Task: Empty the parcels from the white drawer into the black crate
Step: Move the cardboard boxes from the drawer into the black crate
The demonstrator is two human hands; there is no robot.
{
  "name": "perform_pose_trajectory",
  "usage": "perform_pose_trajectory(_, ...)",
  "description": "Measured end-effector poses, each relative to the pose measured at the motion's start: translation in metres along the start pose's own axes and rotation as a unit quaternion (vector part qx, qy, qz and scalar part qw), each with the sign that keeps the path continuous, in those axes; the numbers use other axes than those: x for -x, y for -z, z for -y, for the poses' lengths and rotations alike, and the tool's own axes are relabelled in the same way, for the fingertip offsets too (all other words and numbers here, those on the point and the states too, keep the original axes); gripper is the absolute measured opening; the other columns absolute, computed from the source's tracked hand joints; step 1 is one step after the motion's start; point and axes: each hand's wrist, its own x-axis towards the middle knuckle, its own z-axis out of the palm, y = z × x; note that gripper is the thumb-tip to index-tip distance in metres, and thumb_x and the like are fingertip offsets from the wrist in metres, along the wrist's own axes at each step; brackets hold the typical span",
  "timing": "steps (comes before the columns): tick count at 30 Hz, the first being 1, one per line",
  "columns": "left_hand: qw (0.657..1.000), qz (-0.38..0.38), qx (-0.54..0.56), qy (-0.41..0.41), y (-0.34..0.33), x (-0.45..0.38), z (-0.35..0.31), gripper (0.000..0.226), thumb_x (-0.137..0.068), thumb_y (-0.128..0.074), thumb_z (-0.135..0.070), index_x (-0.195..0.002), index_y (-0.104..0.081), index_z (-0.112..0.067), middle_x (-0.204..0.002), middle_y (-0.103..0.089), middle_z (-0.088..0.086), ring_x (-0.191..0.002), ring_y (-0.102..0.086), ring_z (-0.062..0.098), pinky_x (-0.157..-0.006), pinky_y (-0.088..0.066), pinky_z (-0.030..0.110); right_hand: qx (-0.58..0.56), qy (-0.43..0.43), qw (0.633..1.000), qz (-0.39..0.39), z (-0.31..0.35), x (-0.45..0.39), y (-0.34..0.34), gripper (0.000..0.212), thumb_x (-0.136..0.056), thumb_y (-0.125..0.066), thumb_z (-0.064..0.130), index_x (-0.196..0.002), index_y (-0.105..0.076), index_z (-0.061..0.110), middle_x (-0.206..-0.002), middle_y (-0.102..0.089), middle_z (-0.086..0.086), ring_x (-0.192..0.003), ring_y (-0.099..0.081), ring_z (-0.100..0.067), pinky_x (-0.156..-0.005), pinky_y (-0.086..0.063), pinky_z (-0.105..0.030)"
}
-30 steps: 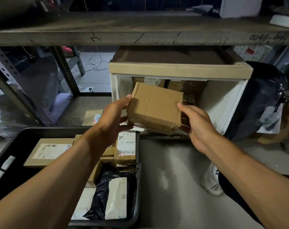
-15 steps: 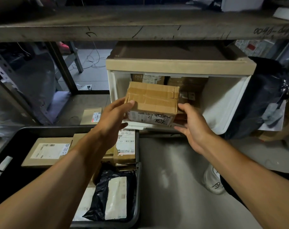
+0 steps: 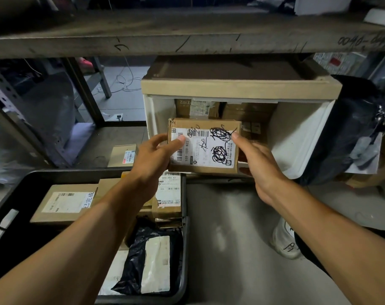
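Cardboard parcel [image 3: 203, 146] up in front of the white drawer [image 3: 297, 137], pinched between left hand [image 3: 153, 159] and right hand [image 3: 256, 164]. Best swung left, lowered flat into the black crate [image 3: 17, 190], not tossed.

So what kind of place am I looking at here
Most likely a parcel depot or courier storeroom: labelled cardboard parcels fill the black crate, more sit in the white drawer, and a metal storage shelf bears a handwritten number.

Both arms were extended forward; the left hand [image 3: 153, 154] and right hand [image 3: 256, 160] were curled in a grip, thumbs on top.
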Motion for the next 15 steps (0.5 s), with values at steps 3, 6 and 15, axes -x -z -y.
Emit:
perform_pose_trajectory(3, 1.000, -0.006, 0.004, 0.012, -0.0058, 0.0011, 0.0038, 0.054, -0.086, -0.069, -0.049, -0.128, -0.055, -0.018, -0.114, -0.071, 0.009, -0.107, -0.068, 0.032, -0.093, -0.055, 0.050, -0.021, -0.012, 1.000, 0.003, -0.0010, 0.0006, -0.0029, 0.047, -0.082, -0.070, 0.061, -0.109, -0.071, 0.022, -0.102, -0.078, 0.012, -0.103, -0.070, -0.008, -0.107, -0.047, -0.042)
perform_pose_trajectory(6, 1.000, -0.006, 0.008, 0.020, -0.0084, 0.0021, 0.0051, 0.047, -0.092, -0.061, -0.049, -0.126, -0.052, -0.018, -0.111, -0.071, 0.009, -0.103, -0.069, 0.029, -0.083, -0.050, 0.038, -0.040, -0.035, 0.998, 0.027, -0.0014, 0.0017, -0.0054, 0.073, -0.065, -0.069, 0.073, -0.117, -0.069, 0.023, -0.106, -0.078, 0.008, -0.106, -0.071, -0.015, -0.107, -0.047, -0.047)
perform_pose_trajectory(15, 0.993, 0.075, 0.059, 0.070, -0.0118, 0.0059, 0.0016, 0.038, -0.092, -0.062, -0.046, -0.125, -0.055, -0.028, -0.120, -0.064, 0.007, -0.112, -0.061, 0.028, -0.096, -0.049, 0.046, -0.062, -0.061, 0.996, 0.022, -0.0033, 0.0015, -0.0080, 0.064, -0.070, -0.065, 0.076, -0.119, -0.064, 0.036, -0.105, -0.077, 0.012, -0.107, -0.069, -0.019, -0.102, -0.051, -0.052)
